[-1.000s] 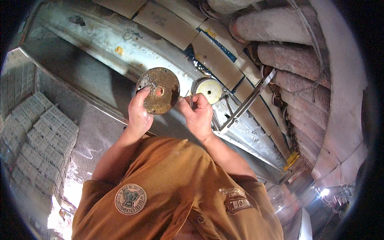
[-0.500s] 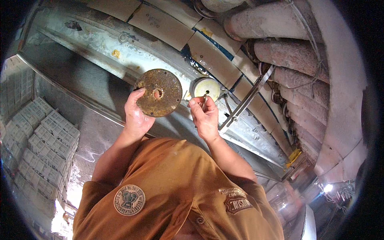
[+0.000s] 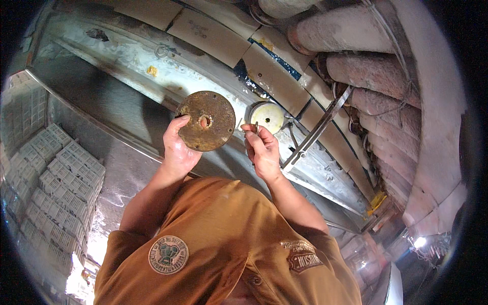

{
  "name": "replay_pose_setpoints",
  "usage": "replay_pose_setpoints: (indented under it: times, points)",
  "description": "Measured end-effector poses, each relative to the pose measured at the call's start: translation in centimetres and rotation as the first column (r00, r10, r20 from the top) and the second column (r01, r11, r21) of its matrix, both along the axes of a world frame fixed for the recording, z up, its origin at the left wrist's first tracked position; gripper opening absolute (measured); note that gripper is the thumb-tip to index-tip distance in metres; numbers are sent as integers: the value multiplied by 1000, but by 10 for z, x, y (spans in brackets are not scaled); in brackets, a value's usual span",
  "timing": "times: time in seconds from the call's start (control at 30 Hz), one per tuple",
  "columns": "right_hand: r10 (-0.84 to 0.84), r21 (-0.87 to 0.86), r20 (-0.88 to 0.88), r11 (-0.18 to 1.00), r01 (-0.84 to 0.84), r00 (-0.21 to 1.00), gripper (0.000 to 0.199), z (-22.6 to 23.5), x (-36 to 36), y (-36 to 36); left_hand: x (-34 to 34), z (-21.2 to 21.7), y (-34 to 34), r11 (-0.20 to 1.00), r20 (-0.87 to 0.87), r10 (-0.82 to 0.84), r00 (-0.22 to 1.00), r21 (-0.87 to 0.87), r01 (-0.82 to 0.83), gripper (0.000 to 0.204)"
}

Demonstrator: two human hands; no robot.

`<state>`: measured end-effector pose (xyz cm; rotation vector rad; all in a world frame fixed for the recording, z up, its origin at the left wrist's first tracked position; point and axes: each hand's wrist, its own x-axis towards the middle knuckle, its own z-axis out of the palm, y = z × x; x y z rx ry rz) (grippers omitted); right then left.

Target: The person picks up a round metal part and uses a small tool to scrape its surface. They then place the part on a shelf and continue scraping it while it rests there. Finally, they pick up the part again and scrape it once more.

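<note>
My left hand [image 3: 179, 147] grips a round, rust-brown metal disc [image 3: 216, 133] by its left edge, thumb on the face. The disc has a ragged hole in its centre and small holes near its rim. To its right, my right hand [image 3: 264, 153] pinches a small metal piece [image 3: 256, 127], possibly a bolt, between thumb and fingers; its exact kind is too small to tell. Just beyond those fingertips is a pale, round, drum-like part [image 3: 267, 117] with a dark hole in the middle.
A long wet metal ledge [image 3: 127, 66] runs behind my hands, with flat tan tiles [image 3: 208, 38] beyond it. A slanted metal bar [image 3: 320, 129] stands right of my right hand. Thick frosted rollers [image 3: 356, 35] line the upper right. Stacked white crates [image 3: 71, 178] are at the left.
The small metal piece in my right fingers has come slightly away from the pale drum's hole and is tilted differently. The disc stays in my left hand; the whole view has shifted a little.
</note>
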<state>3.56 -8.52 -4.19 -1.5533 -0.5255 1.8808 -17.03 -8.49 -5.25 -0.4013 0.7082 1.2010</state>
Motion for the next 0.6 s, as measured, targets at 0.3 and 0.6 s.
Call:
replay_pose_setpoints:
  times: [0.3, 0.6]
  points:
    - [-92, 14, 11, 996, 92, 996, 12, -27, 28, 8, -62, 51, 16, 684, -854, 349, -386, -50, 728, 34]
    - [-15, 335, 543, 920, -201, 840, 21, -141, 68, 79, -108, 18, 23, 838, -602, 306, -737, -197, 509, 25]
